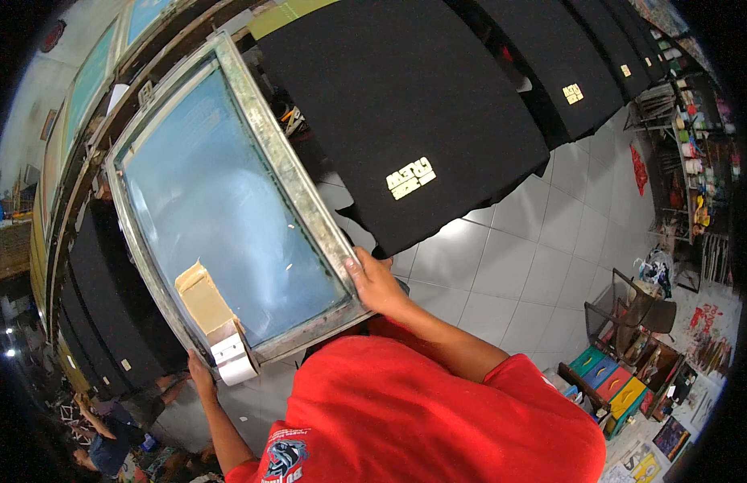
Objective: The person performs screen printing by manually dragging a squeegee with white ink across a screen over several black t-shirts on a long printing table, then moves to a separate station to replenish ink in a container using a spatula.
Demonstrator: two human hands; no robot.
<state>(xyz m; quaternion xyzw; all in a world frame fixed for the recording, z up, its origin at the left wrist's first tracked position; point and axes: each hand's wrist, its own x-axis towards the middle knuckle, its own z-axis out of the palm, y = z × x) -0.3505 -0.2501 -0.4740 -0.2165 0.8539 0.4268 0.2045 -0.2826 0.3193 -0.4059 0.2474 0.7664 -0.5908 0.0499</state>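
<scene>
A screen-printing frame (302,189) with a pale metal border and blue mesh is held tilted in front of my red shirt. My right hand (373,282) grips its near right corner, thumb on top of the border, fingers hidden beneath. At the near left corner, my left hand (200,374) holds the border, its fingers partly hidden. A squeegee (233,354) with a whitish, curled end lies across the near left edge. Cream-coloured ink (202,299) covers its part over the mesh. To the right, a black T-shirt (413,105) lies flat with a small cream print.
More black shirts (573,56) line the rack at right, others (107,282) at left. White floor tiles (478,258) show below. Shelves of bottles (691,153), a chair (631,310) and coloured drawers (611,382) stand at right. Another person (111,435) is at lower left.
</scene>
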